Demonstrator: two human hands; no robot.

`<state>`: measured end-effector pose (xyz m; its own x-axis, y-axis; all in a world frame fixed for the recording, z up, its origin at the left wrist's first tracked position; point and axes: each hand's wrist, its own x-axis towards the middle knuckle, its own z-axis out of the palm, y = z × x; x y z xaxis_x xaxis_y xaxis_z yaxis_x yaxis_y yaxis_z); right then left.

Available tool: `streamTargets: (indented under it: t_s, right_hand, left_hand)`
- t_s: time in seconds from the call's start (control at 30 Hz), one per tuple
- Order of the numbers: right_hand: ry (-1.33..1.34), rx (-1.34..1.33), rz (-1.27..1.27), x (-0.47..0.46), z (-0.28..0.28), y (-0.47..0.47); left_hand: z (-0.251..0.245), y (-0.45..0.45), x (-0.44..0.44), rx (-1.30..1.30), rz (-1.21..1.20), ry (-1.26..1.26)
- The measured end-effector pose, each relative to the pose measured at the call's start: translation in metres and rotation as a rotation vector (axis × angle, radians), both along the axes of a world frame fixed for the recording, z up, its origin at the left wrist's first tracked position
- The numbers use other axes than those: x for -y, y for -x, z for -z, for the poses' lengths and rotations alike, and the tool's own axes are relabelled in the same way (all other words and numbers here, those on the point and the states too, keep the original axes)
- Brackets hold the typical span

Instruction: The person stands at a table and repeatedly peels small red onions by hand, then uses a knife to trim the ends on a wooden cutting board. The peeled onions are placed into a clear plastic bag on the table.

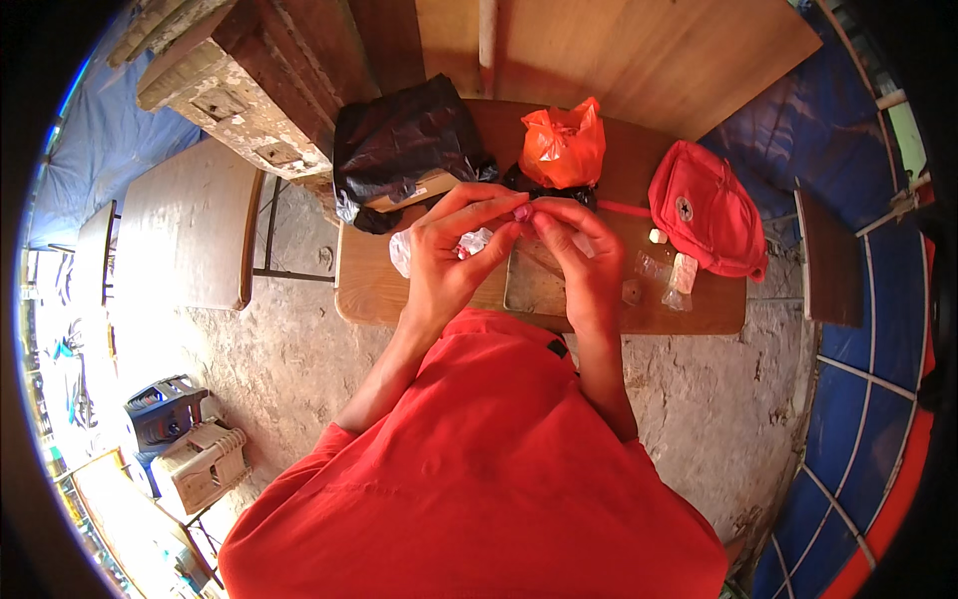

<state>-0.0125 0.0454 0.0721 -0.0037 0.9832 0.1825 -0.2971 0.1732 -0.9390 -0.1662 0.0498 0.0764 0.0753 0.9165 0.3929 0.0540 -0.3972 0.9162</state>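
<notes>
Both my hands meet above a wooden table, pinching one small pink-purple item between their fingertips; what it is I cannot tell. My left hand holds it from the left, and my right hand from the right. Behind my left hand lies a clear plastic bag with small pink and white pieces. Between my wrists a flat board or tray rests on the table. Right of my right hand are a small white block, a pale block and clear plastic wrappers.
A black plastic bag with cardboard showing stands at the back left. An orange plastic bag stands at the back middle, a red backpack at the right. Another table and plastic stools are to the left.
</notes>
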Motion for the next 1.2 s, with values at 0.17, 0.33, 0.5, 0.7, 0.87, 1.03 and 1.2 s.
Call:
streamTargets:
  t_s: [0.17,0.33,0.5,0.7,0.87,1.03,1.2]
  right_hand:
    - [-0.048,0.14,0.056,0.006,-0.005,0.004]
    - [-0.061,0.161,0.078,0.007,-0.005,0.004]
    - [0.032,0.166,0.064,0.008,0.0,0.001]
    - [-0.129,0.261,0.145,0.008,0.0,-0.005]
    - [-0.115,0.251,0.103,0.01,-0.006,-0.006]
    - [-0.114,0.311,0.075,0.012,-0.01,-0.01]
    - [0.004,0.219,-0.001,0.012,-0.01,-0.01]
  left_hand:
    - [0.002,-0.002,0.002,0.007,-0.014,0.037]
    - [0.003,-0.003,0.001,-0.11,-0.04,-0.042]
    - [0.004,0.0,0.001,-0.125,-0.009,-0.034]
    - [0.009,-0.003,0.002,0.181,0.112,0.139]
    - [0.011,-0.001,0.002,0.266,0.148,0.198]
    - [0.01,-0.002,0.002,0.253,0.119,0.109]
    - [0.01,0.0,0.0,0.141,0.083,0.021]
